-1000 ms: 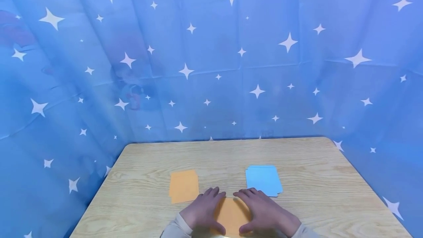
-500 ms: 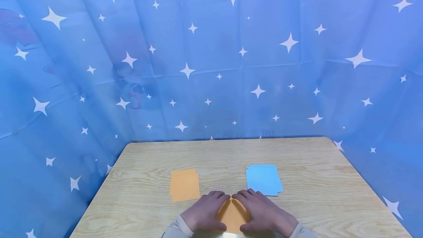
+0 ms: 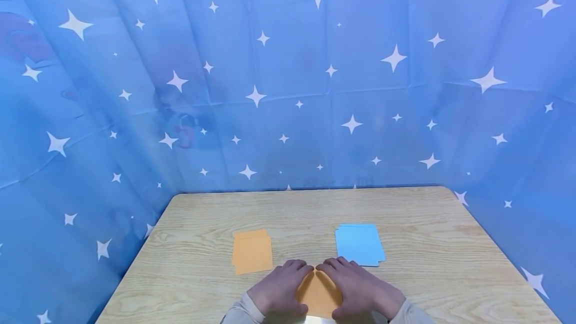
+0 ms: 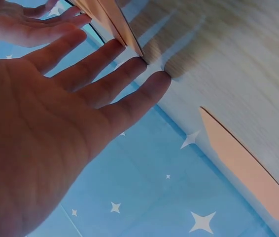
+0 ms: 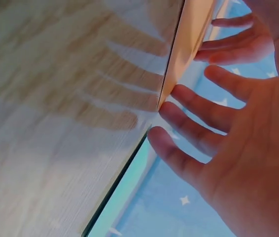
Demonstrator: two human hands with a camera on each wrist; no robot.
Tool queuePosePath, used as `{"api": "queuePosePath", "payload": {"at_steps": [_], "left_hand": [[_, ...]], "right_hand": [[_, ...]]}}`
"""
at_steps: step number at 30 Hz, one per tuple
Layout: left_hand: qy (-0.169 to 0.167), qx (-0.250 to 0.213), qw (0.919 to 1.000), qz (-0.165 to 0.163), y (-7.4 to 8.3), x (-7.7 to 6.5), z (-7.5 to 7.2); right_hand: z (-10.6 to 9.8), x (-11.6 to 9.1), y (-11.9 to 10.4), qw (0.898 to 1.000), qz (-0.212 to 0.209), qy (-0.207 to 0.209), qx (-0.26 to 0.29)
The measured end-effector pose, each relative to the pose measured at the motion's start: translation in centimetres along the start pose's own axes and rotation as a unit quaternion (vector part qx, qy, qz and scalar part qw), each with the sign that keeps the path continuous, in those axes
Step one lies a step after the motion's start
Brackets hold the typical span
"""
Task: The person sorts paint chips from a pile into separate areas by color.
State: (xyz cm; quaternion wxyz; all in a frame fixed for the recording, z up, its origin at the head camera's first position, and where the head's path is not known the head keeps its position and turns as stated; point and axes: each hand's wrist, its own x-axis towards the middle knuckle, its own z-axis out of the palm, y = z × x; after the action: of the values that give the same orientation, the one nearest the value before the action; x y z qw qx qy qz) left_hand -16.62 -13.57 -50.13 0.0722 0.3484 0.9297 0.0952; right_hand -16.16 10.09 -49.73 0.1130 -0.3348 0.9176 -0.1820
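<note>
An orange square sheet (image 3: 319, 296) lies on the near part of the table, between my two hands. My left hand (image 3: 280, 289) rests along its left side and my right hand (image 3: 360, 288) along its right. Their index fingertips nearly meet at the far edge, while the thumbs stay apart at the near side. Fingers on both hands are extended and slightly bent. In the left wrist view, fingertips of the left hand (image 4: 80, 108) are at the orange sheet's edge (image 4: 107, 17). The right wrist view has the right hand's (image 5: 223, 128) fingertips close to the sheet's corner (image 5: 186, 44).
Farther back on the wooden table (image 3: 306, 214), a small stack of orange squares (image 3: 253, 252) lies on the left. A stack of blue squares (image 3: 359, 244) lies on the right, just beyond the right hand. A blue star-patterned curtain (image 3: 288, 74) surrounds the table.
Both hands have moved inward, bringing their index fingertips together at the orange sheet's far edge. Over the last half second they have barely moved. The two back stacks stay put.
</note>
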Motion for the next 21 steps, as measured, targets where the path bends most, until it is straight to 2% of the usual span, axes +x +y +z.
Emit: {"api": "queuePosePath", "payload": {"at_steps": [9, 15, 21], "left_hand": [[-0.004, -0.003, 1.0, 0.0, 0.1, -0.17, -0.02], [-0.011, -0.021, 0.9997, -0.009, 0.1, -0.13, 0.01], [-0.007, -0.006, 1.0, -0.005, 0.1, 0.05, -0.23]], "right_hand": [[0.17, 0.34, 0.3, 1.0, -0.01, 0.004, -0.002], [0.36, 0.63, 0.54, 1.0, -0.012, 0.006, -0.006], [0.02, 0.83, 0.41, 1.0, -0.016, 0.01, -0.018]]}}
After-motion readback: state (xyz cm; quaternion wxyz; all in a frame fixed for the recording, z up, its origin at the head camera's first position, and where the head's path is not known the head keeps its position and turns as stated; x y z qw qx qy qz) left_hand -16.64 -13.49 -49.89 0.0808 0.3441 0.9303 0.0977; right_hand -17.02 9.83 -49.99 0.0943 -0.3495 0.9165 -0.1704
